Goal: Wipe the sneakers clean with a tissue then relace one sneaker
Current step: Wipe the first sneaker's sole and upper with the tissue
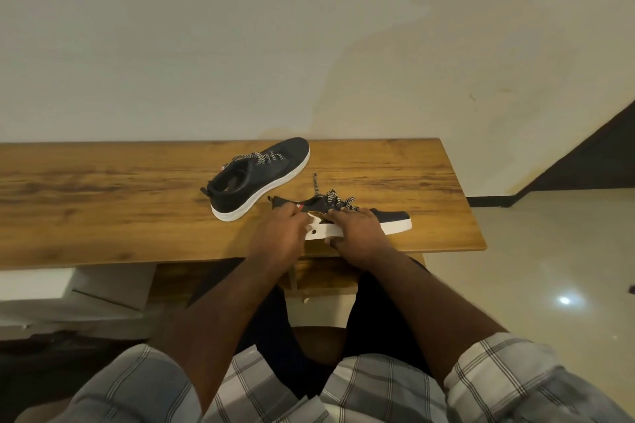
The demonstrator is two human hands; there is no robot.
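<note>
Two black sneakers with white soles and black-and-white laces are on a wooden table [103,203]. The far sneaker [261,178] lies near the back middle, toe pointing right and away. The near sneaker [391,218] sits by the table's front edge, toe to the right. My left hand [278,233] grips its heel end. My right hand [357,233] grips its middle, fingers over the laces and thumb under the sole. White shows between my hands at the sole; whether it is tissue I cannot tell.
The table stands against a pale wall [240,45]. Its right end [477,237] drops off to a shiny tiled floor [549,285]. A white box-like object [51,295] sits under the table at left. My knees are below the front edge.
</note>
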